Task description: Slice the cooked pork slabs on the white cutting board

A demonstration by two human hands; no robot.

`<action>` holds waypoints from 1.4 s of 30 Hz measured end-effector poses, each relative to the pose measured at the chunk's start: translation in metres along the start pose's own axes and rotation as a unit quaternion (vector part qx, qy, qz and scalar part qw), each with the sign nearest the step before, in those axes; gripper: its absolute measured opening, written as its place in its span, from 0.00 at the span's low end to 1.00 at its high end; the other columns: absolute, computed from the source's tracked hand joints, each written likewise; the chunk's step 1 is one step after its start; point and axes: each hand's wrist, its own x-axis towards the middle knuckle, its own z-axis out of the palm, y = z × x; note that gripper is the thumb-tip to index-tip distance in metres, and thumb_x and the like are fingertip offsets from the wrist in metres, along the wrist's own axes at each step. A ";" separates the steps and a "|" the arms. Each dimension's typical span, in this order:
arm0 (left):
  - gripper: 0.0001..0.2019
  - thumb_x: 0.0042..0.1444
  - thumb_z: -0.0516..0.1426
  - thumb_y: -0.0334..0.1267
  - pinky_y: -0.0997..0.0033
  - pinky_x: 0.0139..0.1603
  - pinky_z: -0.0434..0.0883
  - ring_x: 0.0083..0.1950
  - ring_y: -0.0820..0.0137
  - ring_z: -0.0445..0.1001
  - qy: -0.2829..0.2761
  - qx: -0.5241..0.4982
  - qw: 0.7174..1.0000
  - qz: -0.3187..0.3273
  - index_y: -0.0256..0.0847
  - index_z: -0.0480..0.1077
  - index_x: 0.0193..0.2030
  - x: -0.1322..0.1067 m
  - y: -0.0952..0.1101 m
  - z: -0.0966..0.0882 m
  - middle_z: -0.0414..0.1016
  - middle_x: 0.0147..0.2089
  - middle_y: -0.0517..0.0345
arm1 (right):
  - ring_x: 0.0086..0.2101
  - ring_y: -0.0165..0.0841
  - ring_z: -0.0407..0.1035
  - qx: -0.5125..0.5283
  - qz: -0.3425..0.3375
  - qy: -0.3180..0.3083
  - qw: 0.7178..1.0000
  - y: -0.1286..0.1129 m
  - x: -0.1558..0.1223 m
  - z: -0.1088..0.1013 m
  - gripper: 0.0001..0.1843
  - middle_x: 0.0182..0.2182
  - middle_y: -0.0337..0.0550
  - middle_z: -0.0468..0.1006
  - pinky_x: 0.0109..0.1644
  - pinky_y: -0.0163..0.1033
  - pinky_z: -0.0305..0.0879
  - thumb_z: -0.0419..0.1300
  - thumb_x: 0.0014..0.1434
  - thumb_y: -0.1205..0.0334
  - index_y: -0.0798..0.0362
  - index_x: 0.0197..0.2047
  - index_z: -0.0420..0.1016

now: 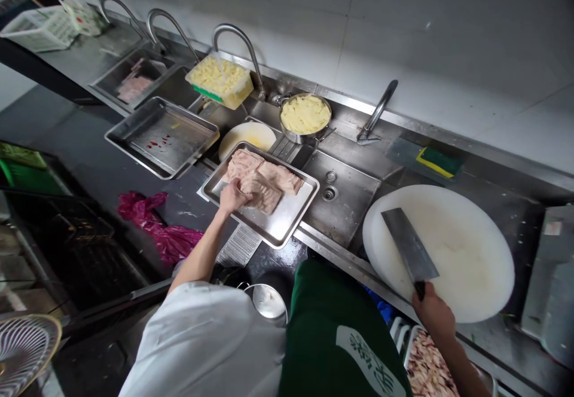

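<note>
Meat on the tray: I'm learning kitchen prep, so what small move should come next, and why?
Probably lift one piece of meat off the tray and carry it to the cutting board. The left hand is closed on the meat, and the board bears only the cleaver, held by the right hand.

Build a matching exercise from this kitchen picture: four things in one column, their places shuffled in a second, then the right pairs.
Things
1. cleaver
2. raw meat
3. sponge
4. round pan

Places
A. in the steel tray, touched by the left hand
B. at the back of the counter
C. flat on the white cutting board, handle in the right hand
D. beside a tap, full of pale yellow strips

Pairs: 1-C, 2-A, 3-B, 4-D
</note>
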 end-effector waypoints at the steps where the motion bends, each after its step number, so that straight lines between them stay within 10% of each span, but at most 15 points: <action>1: 0.25 0.42 0.67 0.45 0.58 0.50 0.69 0.50 0.49 0.75 0.032 0.055 0.998 0.029 0.39 0.67 0.46 -0.010 0.013 -0.008 0.76 0.44 0.47 | 0.35 0.49 0.79 0.004 -0.001 -0.005 1.000 0.000 0.001 0.000 0.25 0.34 0.60 0.81 0.39 0.47 0.70 0.44 0.67 0.53 0.60 0.58 0.66; 9: 0.24 0.44 0.67 0.44 0.61 0.47 0.69 0.45 0.52 0.75 0.097 0.128 0.979 0.122 0.39 0.70 0.47 -0.075 0.102 -0.063 0.75 0.39 0.51 | 0.38 0.46 0.78 0.113 -0.055 0.053 0.991 0.020 0.002 -0.001 0.23 0.39 0.59 0.81 0.43 0.44 0.69 0.47 0.64 0.56 0.60 0.55 0.70; 14: 0.25 0.41 0.68 0.50 0.69 0.42 0.71 0.40 0.62 0.75 -0.017 -0.021 0.974 0.223 0.37 0.74 0.44 -0.101 0.182 -0.049 0.76 0.36 0.58 | 0.34 0.43 0.77 0.235 0.001 0.093 0.967 0.072 -0.002 -0.015 0.25 0.33 0.51 0.81 0.41 0.41 0.67 0.47 0.64 0.48 0.55 0.54 0.71; 17: 0.26 0.40 0.68 0.51 0.71 0.35 0.70 0.36 0.64 0.75 -0.175 -0.113 0.944 0.256 0.34 0.76 0.43 -0.115 0.250 0.014 0.77 0.34 0.58 | 0.28 0.38 0.74 0.303 0.009 0.058 0.951 0.112 -0.004 -0.022 0.24 0.29 0.46 0.80 0.37 0.39 0.65 0.47 0.64 0.45 0.53 0.48 0.73; 21: 0.25 0.39 0.70 0.48 0.70 0.35 0.70 0.35 0.63 0.77 -0.386 -0.145 0.883 0.227 0.32 0.78 0.41 -0.138 0.346 0.152 0.79 0.33 0.54 | 0.25 0.36 0.71 0.330 0.016 0.012 0.944 0.154 -0.006 -0.019 0.22 0.24 0.45 0.77 0.36 0.38 0.64 0.46 0.67 0.49 0.55 0.42 0.74; 25: 0.23 0.38 0.70 0.50 0.69 0.36 0.69 0.36 0.61 0.76 -0.372 0.017 0.888 0.272 0.34 0.78 0.37 -0.161 0.405 0.266 0.77 0.31 0.53 | 0.32 0.39 0.75 0.334 -0.010 0.032 0.942 0.170 -0.004 -0.014 0.20 0.33 0.50 0.80 0.40 0.39 0.64 0.47 0.67 0.54 0.59 0.51 0.71; 28: 0.22 0.45 0.67 0.54 0.68 0.42 0.70 0.40 0.62 0.75 -0.249 0.044 0.904 0.345 0.37 0.77 0.39 -0.166 0.402 0.299 0.77 0.36 0.52 | 0.40 0.41 0.76 0.283 -0.021 0.063 0.957 0.167 0.003 -0.023 0.20 0.41 0.53 0.81 0.42 0.39 0.62 0.48 0.69 0.57 0.59 0.58 0.67; 35: 0.09 0.63 0.55 0.43 0.56 0.56 0.66 0.51 0.60 0.71 0.134 -0.146 0.889 0.412 0.42 0.71 0.44 -0.177 0.328 0.296 0.72 0.45 0.50 | 0.34 0.37 0.76 0.210 0.001 0.054 0.976 0.106 -0.020 -0.065 0.15 0.34 0.52 0.81 0.35 0.36 0.56 0.43 0.73 0.60 0.58 0.51 0.66; 42: 0.06 0.63 0.56 0.38 0.54 0.56 0.62 0.52 0.60 0.66 0.042 -0.096 0.845 0.524 0.43 0.73 0.43 -0.182 0.347 0.331 0.74 0.46 0.50 | 0.37 0.38 0.78 0.182 -0.035 0.017 0.983 0.034 -0.042 -0.072 0.15 0.38 0.53 0.82 0.37 0.36 0.60 0.41 0.73 0.63 0.58 0.54 0.64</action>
